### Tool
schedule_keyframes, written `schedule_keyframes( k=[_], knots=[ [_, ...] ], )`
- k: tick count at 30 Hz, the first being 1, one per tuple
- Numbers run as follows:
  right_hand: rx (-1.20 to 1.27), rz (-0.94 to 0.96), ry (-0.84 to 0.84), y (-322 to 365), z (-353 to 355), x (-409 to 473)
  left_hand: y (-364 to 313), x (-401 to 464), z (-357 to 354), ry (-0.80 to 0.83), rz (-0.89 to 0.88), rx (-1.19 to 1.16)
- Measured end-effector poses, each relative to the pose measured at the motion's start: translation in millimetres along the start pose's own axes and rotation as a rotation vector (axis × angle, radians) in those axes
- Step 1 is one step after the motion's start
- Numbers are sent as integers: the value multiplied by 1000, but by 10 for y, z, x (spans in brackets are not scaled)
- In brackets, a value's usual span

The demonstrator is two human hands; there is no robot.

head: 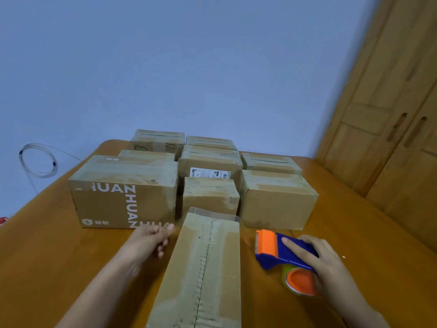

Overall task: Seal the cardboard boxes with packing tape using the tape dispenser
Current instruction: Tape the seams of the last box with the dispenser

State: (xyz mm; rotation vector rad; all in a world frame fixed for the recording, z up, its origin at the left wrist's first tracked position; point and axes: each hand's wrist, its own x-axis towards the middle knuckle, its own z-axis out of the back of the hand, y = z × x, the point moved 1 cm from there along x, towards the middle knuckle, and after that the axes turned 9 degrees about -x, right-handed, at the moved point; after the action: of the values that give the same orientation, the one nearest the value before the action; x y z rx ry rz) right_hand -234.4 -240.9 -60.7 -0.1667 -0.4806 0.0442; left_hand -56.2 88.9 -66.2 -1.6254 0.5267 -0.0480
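A long cardboard box (201,268) lies in front of me on the wooden table (47,256), its top seam covered with clear tape; a loose tape end sticks past its far edge. My left hand (151,240) is beside the box's left far corner, fingers curled, and seems to pinch clear tape there. To the right of the box, my right hand (314,259) grips the blue and orange tape dispenser (281,254), which rests on the table with its tape roll toward me.
Several taped cardboard boxes (125,192) stand in rows across the far half of the table. A wooden wardrobe (390,114) fills the right side. A coil of wire (37,159) hangs on the blue wall at left.
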Motion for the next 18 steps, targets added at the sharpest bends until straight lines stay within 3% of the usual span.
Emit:
schedule_keyframes(
  k=[3,10,13,18],
  knots=[
    [-64,24,40,104,-86,70,138,-7,-183,9,7,-7],
    [-182,71,68,220,-104,240,113,-35,-204,-101,-244,247],
    [-189,60,64,250,-61,239,118,-69,-208,-111,-231,344],
    [-139,12,63,263,-39,213,78,-103,-217,-30,-60,556]
  ],
)
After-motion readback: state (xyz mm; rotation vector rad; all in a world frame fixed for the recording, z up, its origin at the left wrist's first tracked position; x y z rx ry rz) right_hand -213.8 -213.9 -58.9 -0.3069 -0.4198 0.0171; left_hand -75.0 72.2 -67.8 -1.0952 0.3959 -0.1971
